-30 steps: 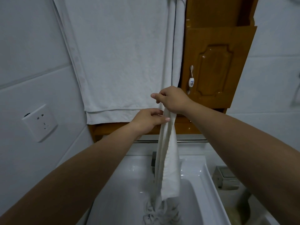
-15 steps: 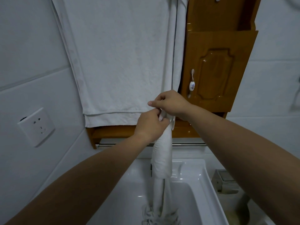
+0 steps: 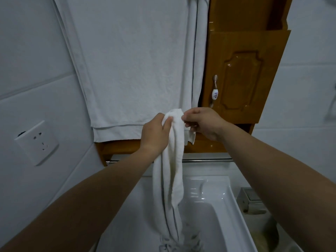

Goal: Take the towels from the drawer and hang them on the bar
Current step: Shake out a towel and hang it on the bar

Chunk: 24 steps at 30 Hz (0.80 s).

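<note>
Now left hand grip clamped round top of bunched white towel, right hand grip pinching its upper edge. It hangs over the sink, in front of the bar.

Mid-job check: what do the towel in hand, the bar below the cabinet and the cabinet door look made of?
The towel looks like white terry cloth, likely cotton: nubby pile, limp folds. The bar seems polished metal, maybe chrome: thin bright highlight. The door is wood or wood-look with glossy lacquer: sharp reflections.
</note>
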Each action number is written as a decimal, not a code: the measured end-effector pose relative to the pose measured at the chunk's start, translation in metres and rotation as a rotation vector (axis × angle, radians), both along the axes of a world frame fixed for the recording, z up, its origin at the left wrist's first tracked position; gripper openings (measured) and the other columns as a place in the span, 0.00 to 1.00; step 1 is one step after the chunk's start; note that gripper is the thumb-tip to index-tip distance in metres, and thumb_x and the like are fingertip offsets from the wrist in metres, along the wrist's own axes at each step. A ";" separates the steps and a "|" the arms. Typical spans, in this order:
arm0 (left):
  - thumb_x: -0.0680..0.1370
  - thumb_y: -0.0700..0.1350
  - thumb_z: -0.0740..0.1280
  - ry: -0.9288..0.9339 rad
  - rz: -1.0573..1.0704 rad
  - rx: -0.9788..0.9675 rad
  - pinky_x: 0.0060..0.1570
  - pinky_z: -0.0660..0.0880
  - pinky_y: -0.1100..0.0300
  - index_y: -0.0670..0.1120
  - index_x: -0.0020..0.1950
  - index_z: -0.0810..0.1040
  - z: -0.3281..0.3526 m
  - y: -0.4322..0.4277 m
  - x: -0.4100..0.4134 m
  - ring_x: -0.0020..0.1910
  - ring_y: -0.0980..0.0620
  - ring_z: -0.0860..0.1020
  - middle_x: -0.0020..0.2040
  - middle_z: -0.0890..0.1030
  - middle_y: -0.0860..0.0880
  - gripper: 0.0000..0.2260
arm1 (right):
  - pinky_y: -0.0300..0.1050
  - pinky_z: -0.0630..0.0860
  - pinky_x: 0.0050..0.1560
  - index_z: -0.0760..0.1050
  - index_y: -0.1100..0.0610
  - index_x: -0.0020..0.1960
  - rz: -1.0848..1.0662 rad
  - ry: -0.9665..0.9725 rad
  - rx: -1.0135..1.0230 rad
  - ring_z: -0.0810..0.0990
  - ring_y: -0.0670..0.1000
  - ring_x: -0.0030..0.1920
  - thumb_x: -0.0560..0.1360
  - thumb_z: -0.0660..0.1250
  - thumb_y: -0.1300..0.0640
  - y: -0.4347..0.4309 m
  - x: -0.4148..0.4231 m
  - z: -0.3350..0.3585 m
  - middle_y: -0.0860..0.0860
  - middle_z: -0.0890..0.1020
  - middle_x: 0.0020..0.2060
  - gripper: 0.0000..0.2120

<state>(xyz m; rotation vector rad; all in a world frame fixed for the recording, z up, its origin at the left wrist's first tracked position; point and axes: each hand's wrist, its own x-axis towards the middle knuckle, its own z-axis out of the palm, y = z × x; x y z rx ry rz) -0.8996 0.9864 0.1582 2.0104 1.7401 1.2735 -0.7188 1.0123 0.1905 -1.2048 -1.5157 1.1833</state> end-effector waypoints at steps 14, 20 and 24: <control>0.84 0.49 0.58 0.009 -0.072 -0.069 0.32 0.64 0.67 0.50 0.50 0.75 -0.008 -0.005 0.008 0.37 0.58 0.74 0.39 0.77 0.55 0.08 | 0.44 0.81 0.50 0.82 0.58 0.52 -0.090 -0.027 0.203 0.83 0.52 0.49 0.79 0.68 0.56 -0.002 -0.016 0.003 0.52 0.84 0.47 0.07; 0.78 0.47 0.66 -0.154 0.088 -0.179 0.35 0.67 0.63 0.48 0.54 0.77 -0.014 0.001 0.014 0.43 0.54 0.76 0.47 0.78 0.53 0.07 | 0.38 0.68 0.38 0.75 0.56 0.49 -0.218 -0.236 0.427 0.73 0.44 0.38 0.83 0.60 0.54 -0.003 -0.038 0.000 0.46 0.76 0.38 0.08; 0.77 0.49 0.67 -0.126 0.177 -0.079 0.51 0.72 0.59 0.49 0.63 0.75 -0.019 0.005 0.016 0.58 0.51 0.74 0.58 0.76 0.52 0.15 | 0.37 0.68 0.36 0.72 0.53 0.52 -0.243 -0.316 0.529 0.74 0.44 0.37 0.84 0.56 0.51 -0.002 -0.044 0.001 0.45 0.77 0.38 0.08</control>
